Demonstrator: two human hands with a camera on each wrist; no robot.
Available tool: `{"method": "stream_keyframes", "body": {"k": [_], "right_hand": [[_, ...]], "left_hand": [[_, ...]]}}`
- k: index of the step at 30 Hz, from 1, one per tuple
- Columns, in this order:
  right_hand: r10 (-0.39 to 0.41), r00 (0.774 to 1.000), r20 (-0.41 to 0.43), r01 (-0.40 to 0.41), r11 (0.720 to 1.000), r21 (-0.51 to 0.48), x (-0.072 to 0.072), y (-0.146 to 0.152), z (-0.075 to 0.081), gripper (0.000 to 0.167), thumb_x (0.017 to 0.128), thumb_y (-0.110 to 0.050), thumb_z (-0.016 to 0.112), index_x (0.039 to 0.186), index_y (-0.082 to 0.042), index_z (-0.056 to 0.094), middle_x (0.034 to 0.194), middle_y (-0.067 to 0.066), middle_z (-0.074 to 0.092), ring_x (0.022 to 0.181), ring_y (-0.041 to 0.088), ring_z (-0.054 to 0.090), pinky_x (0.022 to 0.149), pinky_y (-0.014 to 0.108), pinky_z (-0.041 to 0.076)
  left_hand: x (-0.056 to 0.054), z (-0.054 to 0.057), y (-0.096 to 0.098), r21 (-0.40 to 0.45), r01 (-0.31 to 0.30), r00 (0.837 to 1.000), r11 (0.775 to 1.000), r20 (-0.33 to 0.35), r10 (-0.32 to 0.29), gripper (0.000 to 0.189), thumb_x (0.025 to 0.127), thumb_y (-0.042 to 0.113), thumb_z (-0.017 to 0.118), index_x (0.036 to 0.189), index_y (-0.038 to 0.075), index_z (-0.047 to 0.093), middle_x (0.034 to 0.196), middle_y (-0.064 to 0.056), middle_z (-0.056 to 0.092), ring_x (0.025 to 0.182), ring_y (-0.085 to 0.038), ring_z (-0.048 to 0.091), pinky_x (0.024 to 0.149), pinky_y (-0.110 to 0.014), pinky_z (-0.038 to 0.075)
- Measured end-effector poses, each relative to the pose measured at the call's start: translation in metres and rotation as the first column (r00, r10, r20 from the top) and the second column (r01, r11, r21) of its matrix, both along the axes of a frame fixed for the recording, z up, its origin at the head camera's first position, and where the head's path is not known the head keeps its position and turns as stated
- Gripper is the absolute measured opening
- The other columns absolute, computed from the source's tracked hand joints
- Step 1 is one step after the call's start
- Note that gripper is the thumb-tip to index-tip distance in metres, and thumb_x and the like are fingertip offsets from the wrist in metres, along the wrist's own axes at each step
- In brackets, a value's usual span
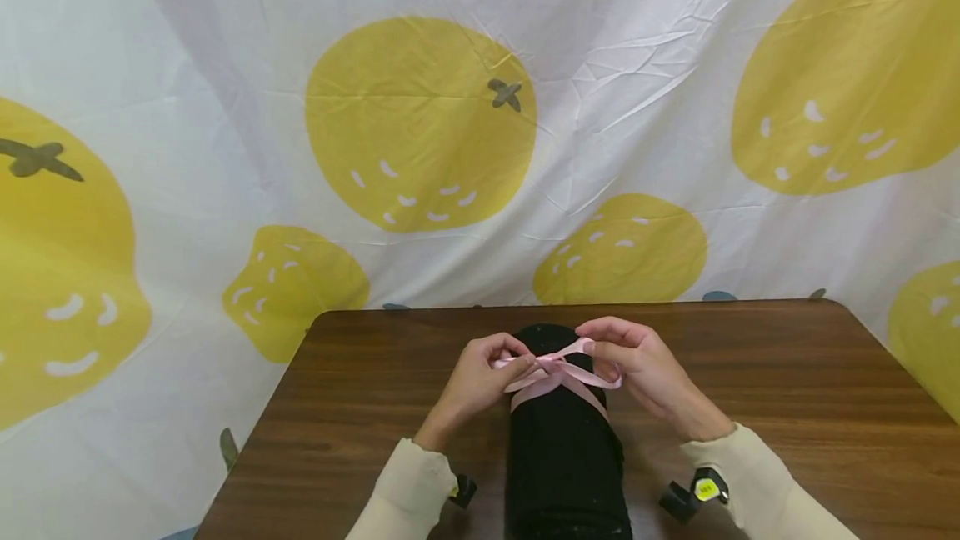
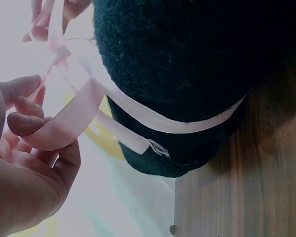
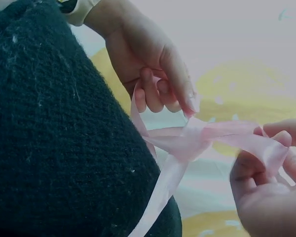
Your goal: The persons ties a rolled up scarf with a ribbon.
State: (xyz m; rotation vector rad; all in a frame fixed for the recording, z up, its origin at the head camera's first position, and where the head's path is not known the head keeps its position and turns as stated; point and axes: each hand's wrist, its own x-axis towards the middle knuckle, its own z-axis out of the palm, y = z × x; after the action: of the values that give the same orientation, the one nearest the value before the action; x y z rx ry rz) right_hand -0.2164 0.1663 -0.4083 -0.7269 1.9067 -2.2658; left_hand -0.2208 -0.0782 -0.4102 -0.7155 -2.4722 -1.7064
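Observation:
A rolled black knitted cloth [image 1: 566,465] lies lengthwise on the table, with a pink ribbon [image 1: 561,379] wrapped around its far part. The ribbon crosses on top in a loose knot with loops to both sides. My left hand [image 1: 483,373] pinches the ribbon left of the knot, thumb against fingers. On the other side my right hand [image 1: 637,361] pinches a ribbon loop between thumb and fingers. In the left wrist view, a frayed ribbon end [image 2: 143,144] hangs against the black cloth. The right wrist view shows the knot [image 3: 190,140] between both hands, just off the cloth.
The brown wooden table [image 1: 360,423] has rounded far corners. Behind it hangs a white curtain [image 1: 255,107] with yellow fruit prints. Small black devices are strapped at both wrists, over cream sleeves [image 1: 408,486].

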Motion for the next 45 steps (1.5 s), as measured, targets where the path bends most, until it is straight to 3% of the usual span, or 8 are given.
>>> {"method": "stream_keyframes", "body": {"k": [5, 13, 16, 21, 28, 31, 35, 45], "right_hand": [[0.102, 0.995, -0.018, -0.103, 0.987, -0.120, 0.000, 0.002, 0.000, 0.024, 0.098, 0.004, 0.051, 0.112, -0.007, 0.067, 0.082, -0.002, 0.062, 0.060, 0.007, 0.050, 0.058, 0.019, 0.047], [0.161, 0.986, -0.054, -0.167, 0.975, -0.148, 0.000, 0.007, 0.003, 0.028, 0.099, 0.006, 0.048, 0.116, -0.006, 0.067, 0.081, -0.002, 0.060, 0.055, 0.012, 0.043, 0.053, 0.020, 0.043], [0.182, 0.981, -0.070, -0.189, 0.975, -0.119, -0.001, 0.011, 0.004, 0.030, 0.099, 0.007, 0.047, 0.115, -0.009, 0.067, 0.075, -0.003, 0.056, 0.051, 0.017, 0.033, 0.044, 0.025, 0.031], [0.237, 0.970, -0.050, -0.238, 0.971, -0.030, -0.003, 0.020, 0.005, 0.027, 0.098, 0.007, 0.050, 0.112, -0.009, 0.066, 0.063, -0.003, 0.047, 0.046, 0.018, 0.028, 0.038, 0.035, 0.020], [0.272, 0.962, 0.006, -0.268, 0.945, 0.188, -0.004, 0.035, 0.014, 0.021, 0.094, 0.005, 0.059, 0.112, -0.003, 0.063, 0.095, 0.002, 0.066, 0.042, 0.012, 0.032, 0.035, 0.032, 0.019], [0.201, 0.980, 0.001, -0.185, 0.900, 0.394, -0.004, 0.040, 0.022, 0.019, 0.092, -0.005, 0.066, 0.111, -0.003, 0.064, 0.095, 0.006, 0.066, 0.043, 0.007, 0.035, 0.035, 0.025, 0.025], [0.149, 0.988, -0.034, -0.097, 0.783, 0.615, -0.003, 0.042, 0.031, 0.021, 0.089, -0.017, 0.073, 0.108, -0.008, 0.068, 0.086, 0.008, 0.065, 0.043, 0.005, 0.035, 0.039, 0.022, 0.032], [0.228, 0.973, 0.031, -0.171, 0.627, 0.760, 0.003, 0.045, 0.040, 0.030, 0.088, -0.019, 0.074, 0.115, -0.007, 0.068, 0.086, 0.004, 0.071, 0.069, 0.012, 0.059, 0.055, 0.024, 0.048]], "left_hand": [[-0.012, -0.015, -0.003, 0.015, -0.008, 1.000, 1.000, 0.000, 0.008, 0.011, 0.091, 0.015, 0.072, 0.093, 0.005, 0.073, 0.085, -0.014, 0.071, 0.069, -0.010, 0.056, 0.060, -0.019, 0.046], [-0.013, -0.016, -0.005, 0.028, -0.023, 1.000, 0.999, -0.010, 0.023, 0.008, 0.090, 0.013, 0.072, 0.090, 0.005, 0.072, 0.078, -0.017, 0.070, 0.068, -0.029, 0.063, 0.056, -0.018, 0.045], [-0.012, -0.014, -0.005, 0.029, -0.031, 1.000, 0.999, 0.005, 0.031, 0.007, 0.090, 0.008, 0.071, 0.090, 0.001, 0.071, 0.080, -0.020, 0.071, 0.069, -0.032, 0.064, 0.056, -0.018, 0.044], [-0.013, -0.015, -0.008, -0.003, -0.055, 0.998, 0.998, 0.017, 0.055, 0.008, 0.090, 0.009, 0.071, 0.092, 0.002, 0.072, 0.081, -0.021, 0.071, 0.064, -0.012, 0.055, 0.055, -0.018, 0.040], [-0.015, -0.017, -0.014, -0.015, -0.068, 0.998, 0.998, 0.001, 0.068, 0.009, 0.089, 0.019, 0.075, 0.089, 0.011, 0.074, 0.080, -0.006, 0.071, 0.066, -0.008, 0.054, 0.059, -0.021, 0.043], [-0.015, -0.016, -0.016, -0.017, -0.064, 0.998, 0.998, -0.009, 0.063, 0.009, 0.089, 0.020, 0.074, 0.089, 0.011, 0.073, 0.080, -0.004, 0.070, 0.067, -0.010, 0.054, 0.059, -0.021, 0.044], [-0.014, -0.015, -0.017, -0.028, -0.060, 0.998, 0.998, -0.012, 0.060, 0.009, 0.089, 0.020, 0.074, 0.089, 0.011, 0.073, 0.078, -0.003, 0.067, 0.066, -0.011, 0.051, 0.057, -0.022, 0.042], [-0.012, -0.017, -0.015, -0.050, -0.067, 0.998, 0.997, -0.004, 0.067, 0.006, 0.090, 0.011, 0.072, 0.091, 0.006, 0.073, 0.070, -0.006, 0.060, 0.060, -0.010, 0.043, 0.054, -0.021, 0.035]]}}
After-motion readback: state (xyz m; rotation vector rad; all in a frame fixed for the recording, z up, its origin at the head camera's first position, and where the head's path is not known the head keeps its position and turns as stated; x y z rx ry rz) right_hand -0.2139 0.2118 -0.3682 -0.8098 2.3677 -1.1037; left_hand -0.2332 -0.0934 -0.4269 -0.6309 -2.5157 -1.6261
